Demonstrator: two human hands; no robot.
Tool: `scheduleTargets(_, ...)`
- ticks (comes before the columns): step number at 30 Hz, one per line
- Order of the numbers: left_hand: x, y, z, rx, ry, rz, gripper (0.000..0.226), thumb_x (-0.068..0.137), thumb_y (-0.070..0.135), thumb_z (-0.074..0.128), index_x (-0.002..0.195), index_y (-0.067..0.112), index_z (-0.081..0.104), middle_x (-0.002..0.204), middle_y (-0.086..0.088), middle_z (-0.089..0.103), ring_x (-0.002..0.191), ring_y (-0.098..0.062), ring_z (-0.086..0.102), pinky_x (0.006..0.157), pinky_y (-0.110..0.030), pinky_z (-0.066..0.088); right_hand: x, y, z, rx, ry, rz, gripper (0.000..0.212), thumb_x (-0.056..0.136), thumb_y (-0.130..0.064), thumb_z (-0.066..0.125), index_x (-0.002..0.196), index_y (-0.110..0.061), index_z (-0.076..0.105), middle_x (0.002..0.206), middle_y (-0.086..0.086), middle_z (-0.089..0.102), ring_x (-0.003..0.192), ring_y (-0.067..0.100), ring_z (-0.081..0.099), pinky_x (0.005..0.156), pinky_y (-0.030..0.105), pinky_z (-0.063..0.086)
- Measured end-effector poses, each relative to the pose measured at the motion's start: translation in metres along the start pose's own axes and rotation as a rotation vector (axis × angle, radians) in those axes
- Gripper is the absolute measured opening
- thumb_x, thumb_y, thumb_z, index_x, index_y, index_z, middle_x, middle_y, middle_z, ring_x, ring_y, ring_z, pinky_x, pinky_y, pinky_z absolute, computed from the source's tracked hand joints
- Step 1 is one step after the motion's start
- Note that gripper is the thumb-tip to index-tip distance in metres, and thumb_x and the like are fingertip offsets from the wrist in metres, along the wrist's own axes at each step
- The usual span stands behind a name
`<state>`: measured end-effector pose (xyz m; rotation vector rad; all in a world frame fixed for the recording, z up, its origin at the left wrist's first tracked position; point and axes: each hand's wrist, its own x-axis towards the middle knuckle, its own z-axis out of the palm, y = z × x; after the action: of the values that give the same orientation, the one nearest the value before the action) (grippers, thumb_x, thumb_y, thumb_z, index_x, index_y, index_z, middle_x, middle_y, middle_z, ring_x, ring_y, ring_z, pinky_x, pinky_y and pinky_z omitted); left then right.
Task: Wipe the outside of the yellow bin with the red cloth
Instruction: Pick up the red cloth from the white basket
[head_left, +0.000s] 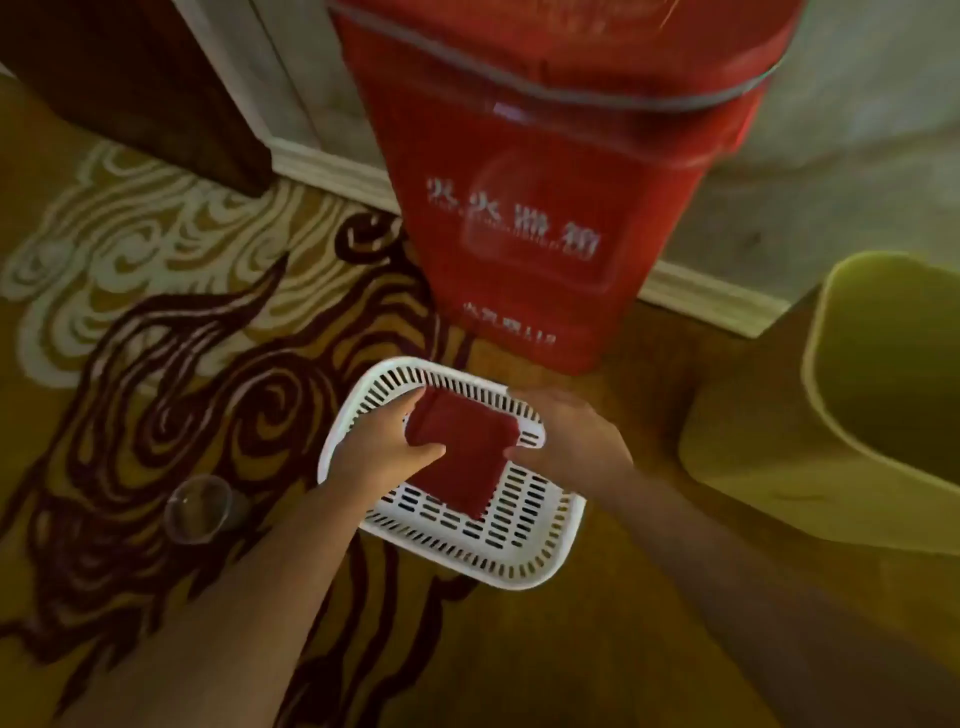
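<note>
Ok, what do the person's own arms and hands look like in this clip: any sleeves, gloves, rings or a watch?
Both forearms are bare up to the frame edge, with no sleeves in view. The left hand and right hand wear no gloves. No watch, bracelet or ring can be seen, though the picture is soft and dim, so small jewellery could be missed.

Both hands were over a white slotted basket (524, 545) that stood on the patterned carpet (156, 322). The left hand (382, 449) pinched the near left corner of the red cloth (465, 457), and the right hand (569, 441) held its right edge, so the folded cloth hung above the basket floor. The yellow bin (841, 431) stood to the right, apart from both hands. A red box (545, 156) with white characters stood behind the basket, and a clear cup (197, 509) lay on the carpet at the left.
</note>
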<state>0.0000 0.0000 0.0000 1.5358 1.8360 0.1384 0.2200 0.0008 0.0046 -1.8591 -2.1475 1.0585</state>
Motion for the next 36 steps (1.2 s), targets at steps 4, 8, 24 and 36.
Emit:
scheduleTargets(4,0.045,-0.045,0.046,-0.006,0.016,-0.018,0.078,0.071,0.035,0.070,0.138,0.028,0.031,0.143,0.000,0.044,0.129,-0.018,0.043,0.105,-0.038,0.038,0.047,0.023,0.073,-0.022,-0.019,-0.039,0.068,0.075,-0.044,0.067,0.135,-0.038,0.036,0.142,-0.007,0.044,0.128,0.015,0.042,0.098,0.037,0.041)
scheduleTargets(8,0.078,-0.081,0.075,0.037,0.083,0.002,0.075,0.072,0.036,0.069,0.137,0.027,0.033,0.140,-0.003,0.048,0.127,-0.020,0.045,0.105,-0.036,0.037,0.086,0.043,0.124,-0.054,0.017,-0.062,0.071,0.076,-0.044,0.066,0.138,-0.037,0.032,0.145,-0.008,0.039,0.132,0.015,0.037,0.100,0.036,0.041)
scheduleTargets(24,0.086,-0.106,0.126,0.038,0.203,0.044,0.056,0.077,0.016,0.065,0.130,0.017,0.046,0.135,-0.006,0.052,0.125,-0.021,0.046,0.109,-0.034,0.031,0.089,0.054,0.200,-0.245,0.198,-0.043,0.050,0.083,-0.034,0.061,0.131,-0.025,0.049,0.140,-0.001,0.049,0.129,0.023,0.036,0.099,0.043,0.040)
scheduleTargets(36,0.060,-0.092,0.105,-0.952,-0.132,-0.231,0.043,0.072,0.001,0.068,0.108,0.024,0.064,0.123,-0.004,0.060,0.103,-0.014,0.058,0.085,-0.034,0.053,0.069,0.065,0.162,0.226,0.206,0.082,0.025,0.077,-0.028,0.070,0.101,-0.032,0.068,0.108,-0.010,0.065,0.101,0.010,0.058,0.081,0.021,0.044)
